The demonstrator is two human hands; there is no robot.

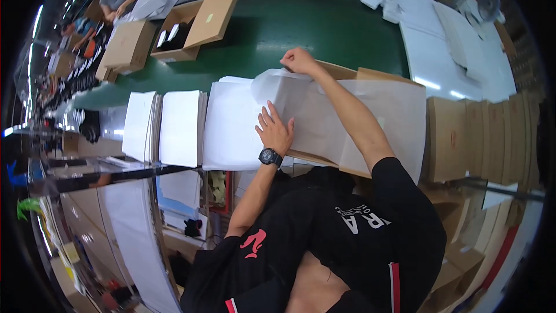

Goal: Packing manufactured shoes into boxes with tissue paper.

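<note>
An open brown cardboard box (pixel 353 73) stands in front of me, lined with white tissue paper (pixel 324 116) that drapes over its sides. My left hand (pixel 274 130), with a black watch at the wrist, lies flat with fingers spread on the paper at the box's near left edge. At the box's far edge my right hand (pixel 298 61) is closed on a fold of that paper. A stack of white sheets (pixel 229 124) lies just left of the box.
Two more stacks of white sheets (pixel 180 127) lie further left. Behind them runs a green conveyor belt (pixel 301 29) carrying an open box (pixel 191 29). Flat brown cartons (pixel 480 136) are stacked at the right. Other people work at the far left.
</note>
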